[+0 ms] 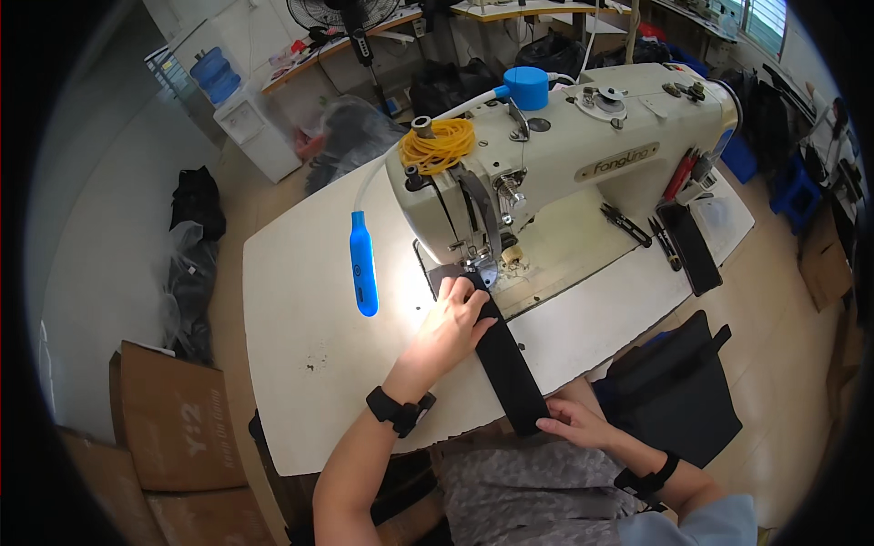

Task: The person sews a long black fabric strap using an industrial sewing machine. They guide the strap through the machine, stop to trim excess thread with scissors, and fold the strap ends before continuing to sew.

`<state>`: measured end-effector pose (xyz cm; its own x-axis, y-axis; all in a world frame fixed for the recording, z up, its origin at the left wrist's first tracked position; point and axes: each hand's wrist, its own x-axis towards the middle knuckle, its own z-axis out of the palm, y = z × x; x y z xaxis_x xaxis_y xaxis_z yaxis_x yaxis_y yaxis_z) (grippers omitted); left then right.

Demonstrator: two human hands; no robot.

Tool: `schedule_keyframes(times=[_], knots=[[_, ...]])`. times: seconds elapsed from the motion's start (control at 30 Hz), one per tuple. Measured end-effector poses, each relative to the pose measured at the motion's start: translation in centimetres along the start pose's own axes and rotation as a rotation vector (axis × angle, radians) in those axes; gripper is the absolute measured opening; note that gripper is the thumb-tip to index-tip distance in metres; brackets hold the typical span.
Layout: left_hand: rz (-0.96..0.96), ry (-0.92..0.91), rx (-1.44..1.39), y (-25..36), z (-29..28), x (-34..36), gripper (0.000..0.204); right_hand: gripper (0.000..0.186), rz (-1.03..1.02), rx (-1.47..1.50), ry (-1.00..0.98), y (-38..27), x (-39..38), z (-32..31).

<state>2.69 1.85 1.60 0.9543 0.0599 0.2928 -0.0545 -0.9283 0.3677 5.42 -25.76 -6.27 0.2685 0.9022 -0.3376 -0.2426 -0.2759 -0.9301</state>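
A long black fabric strip (510, 369) runs from under the needle area of the cream sewing machine (564, 127) down to the white table's front edge. My left hand (455, 318) lies on the strip just below the presser foot, fingers bent and pressed onto it. At the strip's lower end my right hand (574, 420) grips it between thumb and fingers. Left of the machine's head hangs a blue lamp handle (362, 264) on a white gooseneck, with light on the table beneath. Yellow coiled cord (439, 146) rests atop the head.
Snips (624, 227) and a black case (692, 255) lie at the table's right (610, 337). A black bag (678, 400) is at lower right. Cardboard boxes (177, 419) and dark bundles (191, 273) stand left. A water dispenser (246, 127) and fan (323, 18) stand behind.
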Motion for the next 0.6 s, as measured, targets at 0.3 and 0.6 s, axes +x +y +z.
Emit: schedule_keyframes(times=[0.3, 0.6], knots=[[-0.256, 0.26, -0.225, -2.6, 2.4, 0.0, 0.031, 0.054, -0.227, 0.143, 0.127, -2.5, -0.6, 2.9], [-0.791, 0.121, -0.376, -3.6, -0.1, 2.8, 0.027, 0.069, -0.219, -0.101, 0.121, -4.5, -0.6, 2.5]])
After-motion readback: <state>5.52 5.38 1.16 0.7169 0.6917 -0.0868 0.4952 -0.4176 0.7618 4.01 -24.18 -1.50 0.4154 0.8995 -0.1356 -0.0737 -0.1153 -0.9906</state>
